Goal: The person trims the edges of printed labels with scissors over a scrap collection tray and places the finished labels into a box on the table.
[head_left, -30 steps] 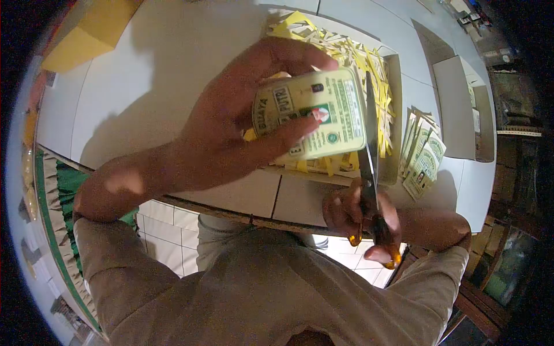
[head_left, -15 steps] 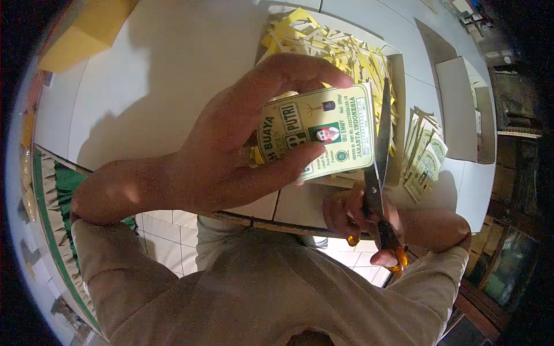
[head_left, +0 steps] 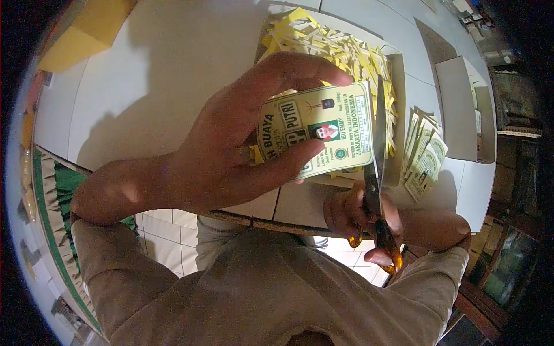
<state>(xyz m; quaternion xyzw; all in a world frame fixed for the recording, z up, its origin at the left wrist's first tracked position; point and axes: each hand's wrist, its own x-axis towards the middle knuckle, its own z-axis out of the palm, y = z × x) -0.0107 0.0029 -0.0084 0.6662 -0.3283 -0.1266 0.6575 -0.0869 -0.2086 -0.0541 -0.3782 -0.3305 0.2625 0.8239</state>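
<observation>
My left hand (head_left: pixel 248 127) is closed on a printed paper label (head_left: pixel 332 118), pale green and yellow with dark lettering and a small portrait. The thumb presses on its face and the fingers curl over its top edge. My right hand (head_left: pixel 360 216) grips a pair of scissors (head_left: pixel 375 190) by its amber handles, thumb in the lower loop. The scissors' long blades point up along the label's right edge. Behind my left hand stands a shallow box (head_left: pixel 396 75) full of yellow and white paper strips (head_left: pixel 352 55).
Several cut labels (head_left: pixel 426 158) lie in a loose pile to the right. Beyond them is an open white box (head_left: pixel 459 109) with labels inside. A yellow box (head_left: pixel 86 34) sits at the upper left of the white tiled table (head_left: pixel 167 34).
The scissor blades have closed somewhat and shifted slightly left toward the label's edge, the right thumb moving with the handle. My left hand and the label stay almost still.
</observation>
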